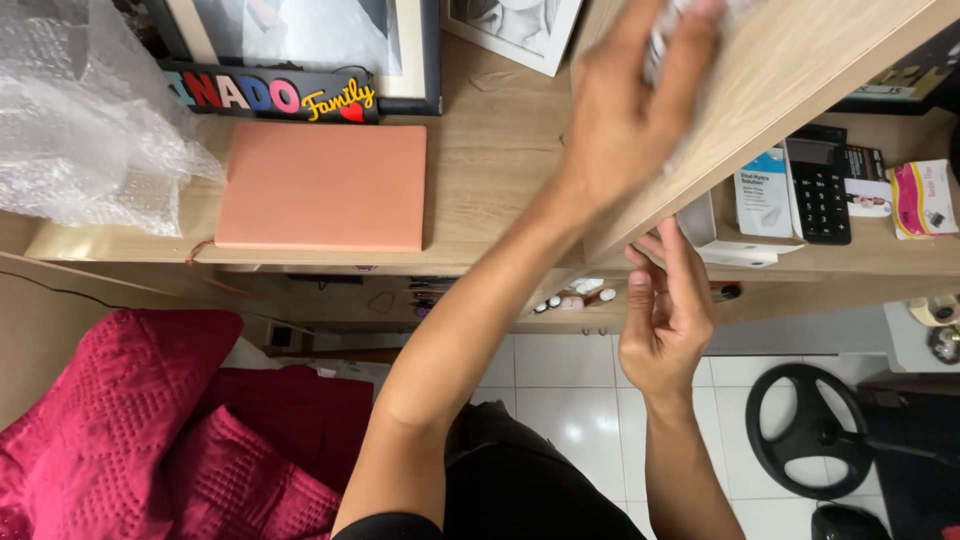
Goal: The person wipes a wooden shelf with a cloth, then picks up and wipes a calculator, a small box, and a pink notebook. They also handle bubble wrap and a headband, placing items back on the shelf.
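My left hand [625, 105] reaches up against a slanted light-wood panel [800, 70]. Its fingers curl around a small pale, blurred object [672, 35] that I cannot identify. My right hand [665, 320] is lower, just under the panel's bottom edge, with its fingers apart and nothing in it. The fingertips are close to a white open box [725, 245] on the wooden desk [490, 170].
A salmon notebook [322, 185], bubble wrap [85, 120], framed pictures [310, 40] and a colourful letter sign [270, 95] lie on the desk. A black calculator [820, 190] and small boxes [922, 198] are at the right. Below are a red blanket [170, 430] and a black steering wheel [810, 430].
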